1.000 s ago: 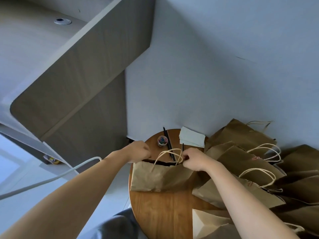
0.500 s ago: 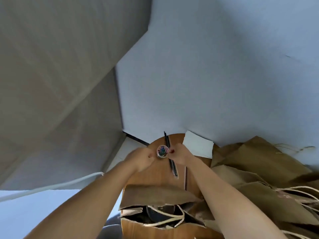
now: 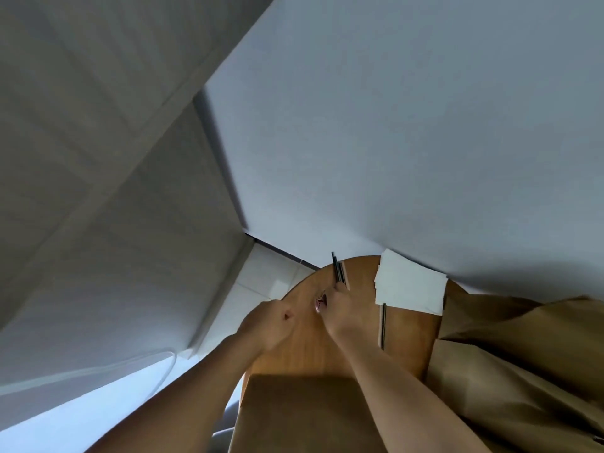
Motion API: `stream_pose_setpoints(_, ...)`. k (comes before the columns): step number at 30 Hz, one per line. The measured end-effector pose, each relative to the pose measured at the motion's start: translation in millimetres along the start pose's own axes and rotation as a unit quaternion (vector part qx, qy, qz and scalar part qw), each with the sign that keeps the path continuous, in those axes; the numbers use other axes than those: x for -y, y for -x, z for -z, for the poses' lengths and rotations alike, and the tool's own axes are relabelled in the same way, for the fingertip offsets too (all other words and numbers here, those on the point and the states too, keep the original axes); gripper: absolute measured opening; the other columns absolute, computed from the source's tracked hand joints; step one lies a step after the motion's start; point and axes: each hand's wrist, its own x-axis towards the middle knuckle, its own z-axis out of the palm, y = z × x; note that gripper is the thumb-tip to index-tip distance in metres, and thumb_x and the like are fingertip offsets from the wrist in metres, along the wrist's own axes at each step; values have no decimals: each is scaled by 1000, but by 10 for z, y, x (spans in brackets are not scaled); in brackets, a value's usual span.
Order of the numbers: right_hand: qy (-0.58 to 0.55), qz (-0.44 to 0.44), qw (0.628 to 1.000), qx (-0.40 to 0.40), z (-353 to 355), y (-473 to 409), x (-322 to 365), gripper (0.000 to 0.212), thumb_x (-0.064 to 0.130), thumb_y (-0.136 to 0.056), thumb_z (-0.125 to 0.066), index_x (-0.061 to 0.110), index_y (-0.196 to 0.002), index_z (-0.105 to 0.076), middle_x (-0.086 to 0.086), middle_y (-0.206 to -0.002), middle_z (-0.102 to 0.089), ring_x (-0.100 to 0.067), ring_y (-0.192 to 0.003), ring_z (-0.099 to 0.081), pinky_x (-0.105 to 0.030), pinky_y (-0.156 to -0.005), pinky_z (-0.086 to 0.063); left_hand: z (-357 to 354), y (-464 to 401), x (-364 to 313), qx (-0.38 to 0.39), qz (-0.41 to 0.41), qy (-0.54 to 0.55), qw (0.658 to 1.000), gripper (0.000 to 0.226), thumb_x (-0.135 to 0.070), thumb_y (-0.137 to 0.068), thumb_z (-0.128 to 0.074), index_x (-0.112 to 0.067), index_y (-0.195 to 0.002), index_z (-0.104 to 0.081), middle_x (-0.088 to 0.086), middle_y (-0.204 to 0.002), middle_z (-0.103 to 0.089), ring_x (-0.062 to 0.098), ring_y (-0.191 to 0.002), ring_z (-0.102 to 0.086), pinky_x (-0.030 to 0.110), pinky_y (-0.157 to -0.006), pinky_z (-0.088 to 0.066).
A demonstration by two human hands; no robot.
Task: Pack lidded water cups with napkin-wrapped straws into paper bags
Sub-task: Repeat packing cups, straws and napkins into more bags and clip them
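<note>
We see the right hand [image 3: 340, 317] reaching the dark straws [image 3: 339, 272] at the far edge of the round surface [image 3: 305, 348], its grip unclear, the left hand [image 3: 273, 325] curled empty, napkins [image 3: 410, 287] right, paper bag [image 3: 294, 413] nearest.

Your right hand [image 3: 340, 317] hides most of the small round thing [image 3: 319, 304] on the table [image 3: 356, 289]; its grip is unreadable. The near bag [image 3: 294, 413] and right bags [image 3: 523, 371] run off frame.
</note>
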Motion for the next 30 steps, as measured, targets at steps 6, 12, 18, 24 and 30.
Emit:
stream_pose_setpoints(6,22,24,999,-2,-69,-91,-9,25,16,-99,-43,8,-111,-64,-4,-116,-55,-19,-92,-59,-24,-74,-47,-85,-51,74,-1,1,24,1000,26,-21,-96,-45,-4,-91,-64,16,-92,-64,22,-77,-57,27,-64,-38)
stream_pose_setpoints(12,63,100,993,-17,-49,-94,-41,30,23,-100,-42,12,-124,-56,-3,-122,-53,-19,-98,-57,-26,-78,-48,-109,-51,73,-10,-13,24,1000,22,-20,-96,-45,-7,-85,-60,16,-90,-63,22,-77,-56,27,-65,-38)
stream_pose_setpoints(18,151,161,975,8,-27,-97,-67,25,13,-99,-40,10,-114,-61,-3,-113,-57,-18,-91,-58,-24,-69,-44,-122,-33,95,-11,-6,19,1000,25,-21,-96,-45,-5,-88,-63,14,-88,-64,29,-85,-62,34,-69,-47)
stream_pose_setpoints(24,182,194,964,6,6,-75,-94,31,12,-98,-44,8,-128,-52,-6,-135,-45,-21,-113,-49,-28,-83,-48,-136,-41,93,-6,1,25,1000,26,-21,-95,-45,-4,-88,-63,15,-88,-64,29,-83,-62,29,-65,-40)
stream_pose_setpoints(30,200,200,959,3,51,-114,-58,30,16,-100,-40,9,-124,-55,-4,-133,-47,-21,-114,-46,-29,-79,-45,-140,-24,97,6,2,19,1000,25,-20,-95,-45,-7,-77,-57,13,-77,-58,19,-69,-52,29,-61,-36)
